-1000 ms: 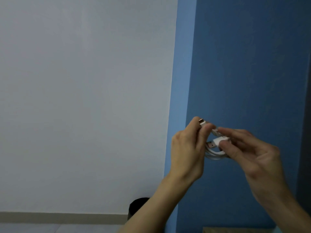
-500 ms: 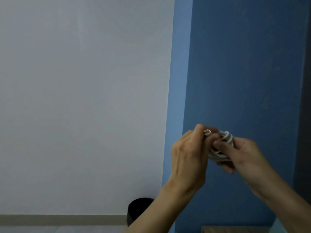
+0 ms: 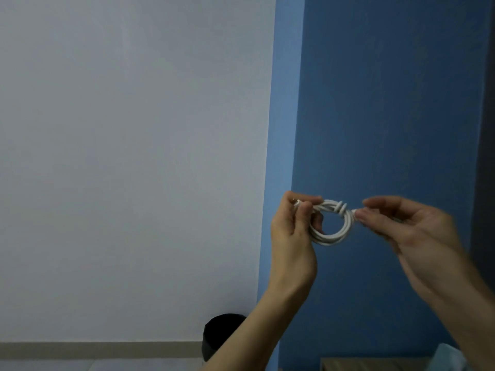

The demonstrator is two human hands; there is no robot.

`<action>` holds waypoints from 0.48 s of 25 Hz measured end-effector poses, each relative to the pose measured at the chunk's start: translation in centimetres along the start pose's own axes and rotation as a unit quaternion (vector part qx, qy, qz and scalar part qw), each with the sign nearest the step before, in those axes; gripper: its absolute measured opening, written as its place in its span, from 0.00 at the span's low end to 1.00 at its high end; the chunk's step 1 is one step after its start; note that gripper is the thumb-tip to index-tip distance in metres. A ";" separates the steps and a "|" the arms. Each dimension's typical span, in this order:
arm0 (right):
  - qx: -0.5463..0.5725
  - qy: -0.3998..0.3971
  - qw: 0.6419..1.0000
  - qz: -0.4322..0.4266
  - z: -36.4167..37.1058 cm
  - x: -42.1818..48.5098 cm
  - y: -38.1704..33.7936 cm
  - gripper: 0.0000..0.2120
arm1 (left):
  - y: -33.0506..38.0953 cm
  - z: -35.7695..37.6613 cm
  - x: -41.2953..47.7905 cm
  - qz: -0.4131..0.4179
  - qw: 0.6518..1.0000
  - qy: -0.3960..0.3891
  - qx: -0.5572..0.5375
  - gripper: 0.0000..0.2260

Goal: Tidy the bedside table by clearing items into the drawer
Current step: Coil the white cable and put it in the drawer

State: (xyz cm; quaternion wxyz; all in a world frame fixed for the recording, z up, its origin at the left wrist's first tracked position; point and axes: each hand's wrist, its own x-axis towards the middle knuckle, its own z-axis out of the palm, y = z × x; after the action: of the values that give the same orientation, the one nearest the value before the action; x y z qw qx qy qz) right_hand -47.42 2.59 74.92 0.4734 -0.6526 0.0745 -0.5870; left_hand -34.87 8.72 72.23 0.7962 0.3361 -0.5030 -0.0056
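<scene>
Up in the air, in front of the blue wall (image 3: pixel 388 103): white cable (image 3: pixel 330 238), wound into a small round coil, a couple of turns wrapped crosswise over the top of the loop. Gripped on its left side by the left hand (image 3: pixel 290 236), fingers curled through and round the loops, thumb pressed on the front. Poking out above that thumb, a plug (image 3: pixel 296 201) with a metal tip, pinned against the forefinger. On the coil's right, pinched between thumb and forefinger of the right hand (image 3: pixel 417 231): the other white end, right beside the crosswise turns. Remaining fingers loosely bent behind, palm towards the camera, all a little blurred. Both forearms raised from the bottom edge. Off to the left, a pale wall (image 3: pixel 120 156), meeting the blue one at a vertical corner. Down low, grey skirting (image 3: pixel 93 349) along the pale wall, and a black thing (image 3: pixel 222 333), rounded, partly hidden behind the left forearm, too dark to tell what. At bottom right, just a strip of wooden table (image 3: pixel 375 364), well below the cable.
</scene>
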 end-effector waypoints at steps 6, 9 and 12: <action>0.182 0.067 0.980 0.052 2.4 -1.5 0.4 0.15 | -0.3 1.0 0.1 0.081 0.987 0.040 0.133 0.07; 0.213 0.033 0.973 0.087 3.5 -2.3 0.7 0.21 | -0.8 1.0 0.1 0.118 0.978 0.069 0.161 0.07; 0.208 -0.003 0.974 0.088 3.8 -2.9 0.4 0.22 | -1.0 0.7 0.0 0.175 0.964 0.063 0.188 0.06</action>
State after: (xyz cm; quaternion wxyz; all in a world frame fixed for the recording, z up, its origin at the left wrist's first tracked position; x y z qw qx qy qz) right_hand -44.90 6.23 73.14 0.6490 -0.5322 0.0066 -0.5436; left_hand -35.15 7.55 71.84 0.7373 0.3867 -0.4946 0.2496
